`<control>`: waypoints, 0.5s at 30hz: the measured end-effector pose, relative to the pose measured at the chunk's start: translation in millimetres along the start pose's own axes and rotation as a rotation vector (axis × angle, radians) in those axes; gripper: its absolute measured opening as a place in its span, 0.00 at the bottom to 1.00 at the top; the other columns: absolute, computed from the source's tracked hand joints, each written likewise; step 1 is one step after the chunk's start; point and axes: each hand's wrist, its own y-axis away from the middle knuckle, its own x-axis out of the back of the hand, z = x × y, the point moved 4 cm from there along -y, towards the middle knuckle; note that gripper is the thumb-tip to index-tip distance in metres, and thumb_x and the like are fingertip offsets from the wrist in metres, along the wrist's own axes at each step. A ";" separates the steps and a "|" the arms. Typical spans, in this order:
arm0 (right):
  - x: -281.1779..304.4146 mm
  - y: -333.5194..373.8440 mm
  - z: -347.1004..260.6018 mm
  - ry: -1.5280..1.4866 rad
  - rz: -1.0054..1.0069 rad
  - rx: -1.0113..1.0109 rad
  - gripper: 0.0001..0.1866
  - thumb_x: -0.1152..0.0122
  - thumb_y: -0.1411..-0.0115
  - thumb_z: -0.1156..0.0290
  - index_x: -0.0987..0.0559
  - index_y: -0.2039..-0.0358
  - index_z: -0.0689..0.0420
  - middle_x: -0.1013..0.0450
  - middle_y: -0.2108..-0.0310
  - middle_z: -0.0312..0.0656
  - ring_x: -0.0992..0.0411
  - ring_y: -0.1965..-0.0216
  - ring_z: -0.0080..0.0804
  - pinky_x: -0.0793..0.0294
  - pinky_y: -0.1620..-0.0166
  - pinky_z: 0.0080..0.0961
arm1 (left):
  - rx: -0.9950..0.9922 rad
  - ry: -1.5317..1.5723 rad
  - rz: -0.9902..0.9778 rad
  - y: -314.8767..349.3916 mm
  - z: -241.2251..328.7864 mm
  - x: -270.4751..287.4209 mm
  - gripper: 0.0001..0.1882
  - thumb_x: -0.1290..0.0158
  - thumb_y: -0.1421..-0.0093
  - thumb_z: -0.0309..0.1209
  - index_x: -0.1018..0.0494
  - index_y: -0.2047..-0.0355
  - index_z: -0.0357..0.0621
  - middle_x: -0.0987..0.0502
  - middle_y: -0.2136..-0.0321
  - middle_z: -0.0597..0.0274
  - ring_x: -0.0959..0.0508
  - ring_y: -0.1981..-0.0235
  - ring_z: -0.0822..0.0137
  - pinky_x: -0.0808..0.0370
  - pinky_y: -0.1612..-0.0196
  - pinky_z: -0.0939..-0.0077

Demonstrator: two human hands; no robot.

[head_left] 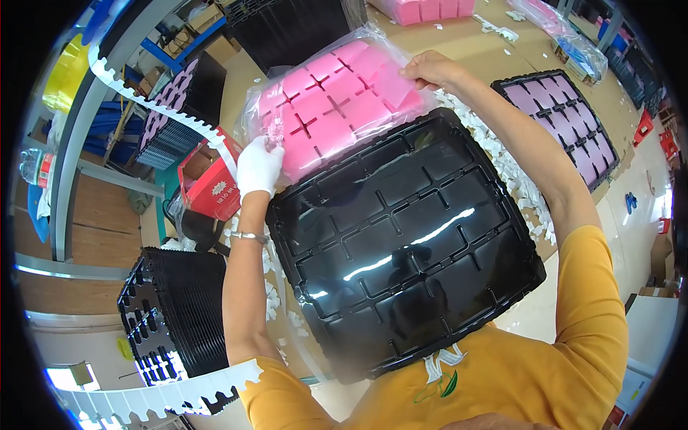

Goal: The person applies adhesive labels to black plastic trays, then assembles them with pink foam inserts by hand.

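Observation:
A stack of pink foam sheets with cross-shaped cuts point(315, 107) lies inside a clear plastic bag point(254, 115) beyond the black tray. My right hand point(435, 70), bare, pinches the corner of a pink sheet at the stack's far right; that corner is lifted. My left hand point(259, 166), in a white glove, rests closed at the bag's near left edge, its fingertips on the plastic. Between my arms a glossy black plastic tray with moulded compartments point(401, 229) leans close to my body, touched by neither hand.
A tray with pale purple sheets point(561, 125) lies at the right. White foam scraps point(512, 172) litter the table. A red box point(211, 183) and stacked black trays point(183, 308) stand at the left. More black trays point(290, 32) are at the back, near pink foam point(430, 10).

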 end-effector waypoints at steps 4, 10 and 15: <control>-16.0 10.8 -35.4 -0.518 -0.137 -0.140 0.07 0.39 0.40 0.68 0.25 0.67 0.57 0.28 0.80 0.34 0.31 0.81 0.15 0.40 0.82 0.14 | -0.279 -0.194 0.071 23.1 60.8 12.0 0.32 0.42 0.49 0.45 0.29 0.50 0.34 0.27 0.52 0.40 0.26 0.50 0.46 0.30 0.47 0.61; -49.2 0.2 -114.1 -1.124 0.115 -0.022 0.15 0.48 0.38 0.77 0.32 0.50 0.62 0.27 0.69 0.50 0.24 0.72 0.34 0.21 0.74 0.27 | -0.389 -0.093 0.096 38.8 113.6 -0.4 0.47 0.36 0.56 0.51 0.38 0.44 0.30 0.31 0.47 0.38 0.30 0.46 0.45 0.34 0.43 0.56; -42.8 -39.7 -145.8 -1.355 0.047 0.107 0.15 0.53 0.37 0.82 0.35 0.49 0.68 0.30 0.64 0.57 0.24 0.63 0.47 0.18 0.59 0.45 | -0.407 -0.403 0.256 39.7 121.8 -4.2 0.48 0.35 0.57 0.46 0.43 0.41 0.34 0.31 0.48 0.41 0.29 0.48 0.48 0.36 0.45 0.50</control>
